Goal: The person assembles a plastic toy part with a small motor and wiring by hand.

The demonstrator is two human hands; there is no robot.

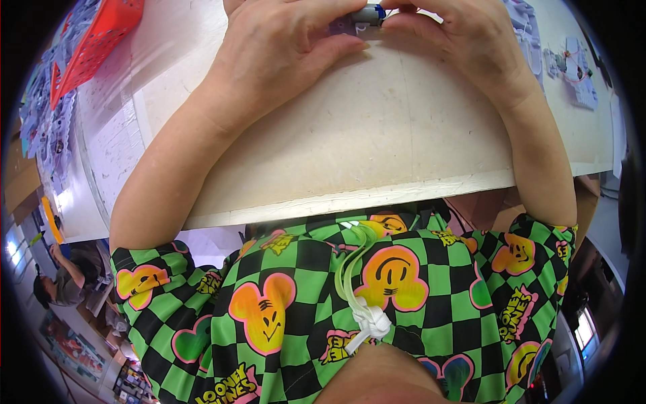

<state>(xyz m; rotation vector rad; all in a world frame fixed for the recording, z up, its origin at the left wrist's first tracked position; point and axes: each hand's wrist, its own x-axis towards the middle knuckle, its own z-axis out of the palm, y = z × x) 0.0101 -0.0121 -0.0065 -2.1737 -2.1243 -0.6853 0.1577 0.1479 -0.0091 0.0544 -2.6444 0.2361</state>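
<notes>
White table point(350, 155): both hands pinch a small grey part point(355, 22).

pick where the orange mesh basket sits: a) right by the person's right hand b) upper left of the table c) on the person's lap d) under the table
b: the orange mesh basket lies at the upper left on the white table, well away from the left hand and right hand, which together pinch a small grey part.

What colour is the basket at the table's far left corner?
Orange-red, a mesh-sided basket on the table; seen in the head view, upper left.
</notes>
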